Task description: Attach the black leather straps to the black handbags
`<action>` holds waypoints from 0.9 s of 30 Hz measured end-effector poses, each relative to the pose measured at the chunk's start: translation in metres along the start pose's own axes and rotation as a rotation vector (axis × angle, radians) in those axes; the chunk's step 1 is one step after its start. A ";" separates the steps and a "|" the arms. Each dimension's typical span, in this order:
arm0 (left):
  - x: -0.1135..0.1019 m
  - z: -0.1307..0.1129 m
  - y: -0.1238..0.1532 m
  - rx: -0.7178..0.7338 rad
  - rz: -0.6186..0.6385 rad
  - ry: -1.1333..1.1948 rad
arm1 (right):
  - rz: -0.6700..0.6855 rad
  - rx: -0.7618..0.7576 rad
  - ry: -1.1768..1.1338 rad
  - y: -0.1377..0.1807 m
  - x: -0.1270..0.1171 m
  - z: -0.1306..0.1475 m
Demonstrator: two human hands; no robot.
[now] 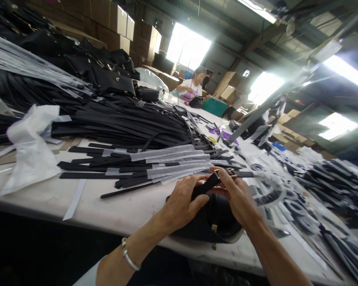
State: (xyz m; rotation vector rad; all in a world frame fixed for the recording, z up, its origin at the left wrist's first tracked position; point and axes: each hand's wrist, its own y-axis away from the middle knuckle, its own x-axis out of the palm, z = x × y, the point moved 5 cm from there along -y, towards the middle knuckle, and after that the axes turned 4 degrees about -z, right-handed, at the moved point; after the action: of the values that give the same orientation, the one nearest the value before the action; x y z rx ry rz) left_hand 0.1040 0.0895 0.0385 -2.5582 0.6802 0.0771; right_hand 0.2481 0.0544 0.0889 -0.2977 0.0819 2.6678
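A black handbag (226,218) with gold-coloured fittings lies at the table's front edge, under both hands. Above it, my left hand (186,200) grips a black strap (207,186), thumb on the near side. The fingers of my right hand (234,190) pinch the same strap at its gold buckle (229,172). Part of the strap runs on to the right past the buckle. My fingers cover some of the strap, and the bag's far side is hidden.
Black straps (131,123) are heaped across the table's left, some wrapped in translucent film (173,157). White wrapping (35,147) lies near the left edge. Finished black bags (110,81) are piled behind. A slanted metal pole (253,113) rises at right. A co-worker (192,87) sits at the far end.
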 end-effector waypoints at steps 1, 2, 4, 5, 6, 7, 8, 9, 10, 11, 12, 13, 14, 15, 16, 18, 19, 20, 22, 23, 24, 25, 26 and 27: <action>0.003 -0.001 -0.001 0.000 0.008 -0.031 | -0.032 -0.013 -0.030 0.000 -0.001 0.004; 0.005 0.000 -0.002 -0.007 0.009 -0.066 | -0.061 -0.021 -0.047 0.000 -0.003 0.007; 0.010 0.002 -0.003 -0.016 0.003 -0.128 | -0.121 -0.045 -0.006 -0.001 -0.010 0.012; 0.011 0.003 -0.003 -0.018 -0.001 -0.147 | -0.161 -0.076 0.062 -0.002 -0.015 0.014; 0.012 0.003 -0.002 -0.019 -0.003 -0.158 | -0.209 -0.121 0.152 -0.004 -0.022 0.016; 0.013 0.004 -0.001 -0.020 -0.004 -0.162 | -0.255 -0.166 0.247 -0.007 -0.029 0.018; 0.013 0.004 -0.001 -0.022 -0.007 -0.161 | -0.282 -0.194 0.325 -0.009 -0.036 0.018; 0.012 0.005 0.000 -0.026 -0.007 -0.160 | -0.280 -0.192 0.363 -0.011 -0.041 0.017; 0.012 0.005 0.001 -0.032 -0.005 -0.161 | -0.246 -0.160 0.344 -0.014 -0.045 0.013; 0.012 0.005 0.001 -0.038 -0.003 -0.165 | -0.196 -0.109 0.271 -0.015 -0.046 0.009; 0.013 0.006 0.001 -0.043 -0.002 -0.170 | -0.139 -0.050 0.166 -0.014 -0.046 0.006; 0.013 0.006 0.000 -0.043 -0.001 -0.176 | -0.086 0.001 0.055 -0.012 -0.043 0.004; 0.015 0.006 0.000 -0.037 0.003 -0.180 | -0.040 0.036 -0.038 -0.009 -0.039 0.003; 0.016 0.006 -0.001 -0.025 0.004 -0.181 | -0.003 0.055 -0.096 -0.005 -0.034 0.003; 0.017 0.005 -0.001 -0.013 0.005 -0.181 | 0.022 0.058 -0.118 -0.001 -0.029 0.004; 0.019 0.005 -0.002 -0.009 0.006 -0.182 | 0.039 0.039 -0.088 0.004 -0.020 0.006; 0.019 0.005 -0.002 -0.022 0.008 -0.182 | 0.026 0.018 -0.050 0.005 -0.018 0.006; 0.018 0.006 -0.002 -0.042 0.009 -0.178 | 0.005 -0.006 -0.001 0.005 -0.018 0.006; 0.017 0.006 -0.001 -0.082 0.026 -0.155 | -0.036 -0.056 0.121 0.004 -0.019 0.006; 0.015 0.006 -0.001 -0.097 0.039 -0.135 | -0.054 -0.087 0.190 0.003 -0.020 0.005; 0.014 0.005 -0.002 -0.105 0.055 -0.111 | -0.071 -0.124 0.254 0.001 -0.021 0.005; 0.013 0.004 -0.002 -0.109 0.073 -0.086 | -0.082 -0.157 0.302 0.000 -0.022 0.005; 0.013 0.003 -0.003 -0.112 0.089 -0.064 | -0.087 -0.178 0.324 -0.001 -0.023 0.004; 0.012 0.003 -0.004 -0.115 0.107 -0.043 | -0.082 -0.182 0.315 -0.003 -0.023 0.003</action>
State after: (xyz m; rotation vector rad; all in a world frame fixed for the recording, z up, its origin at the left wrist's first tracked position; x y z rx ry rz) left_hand 0.1165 0.0881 0.0357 -2.6197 0.8170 0.2124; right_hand 0.2688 0.0475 0.0965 -0.7616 -0.0744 2.5284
